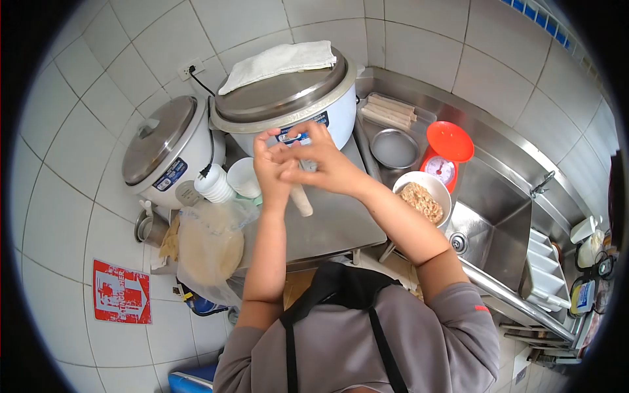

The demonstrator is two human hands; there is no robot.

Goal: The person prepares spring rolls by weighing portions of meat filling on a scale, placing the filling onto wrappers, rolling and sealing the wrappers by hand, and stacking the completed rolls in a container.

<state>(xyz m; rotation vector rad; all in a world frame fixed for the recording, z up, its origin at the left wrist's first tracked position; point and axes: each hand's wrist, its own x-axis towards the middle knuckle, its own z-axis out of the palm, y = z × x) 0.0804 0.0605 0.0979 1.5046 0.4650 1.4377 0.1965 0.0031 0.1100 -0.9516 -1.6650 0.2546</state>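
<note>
Both of my hands are raised together in front of the large rice cooker (pixel 282 98), above the steel table (pixel 327 226). My left hand (pixel 272 164) has its fingers bent and apart, partly covered by the other hand. My right hand (pixel 314 157) crosses over it with fingers spread and curved. Nothing shows in either hand. Below them a pale wooden rod (pixel 301 200) points down toward the table. White bowls (pixel 243 178) and a stack of white cups (pixel 214 184) stand left of my hands.
A second cooker (pixel 160 154) and a plastic bag with something pale and round (pixel 209 245) are on the left. On the right are a bowl of food (pixel 422 200), a red scale (pixel 439 169), a round pan (pixel 394 149), a tray of rolls (pixel 390 110) and a sink (pixel 491 209).
</note>
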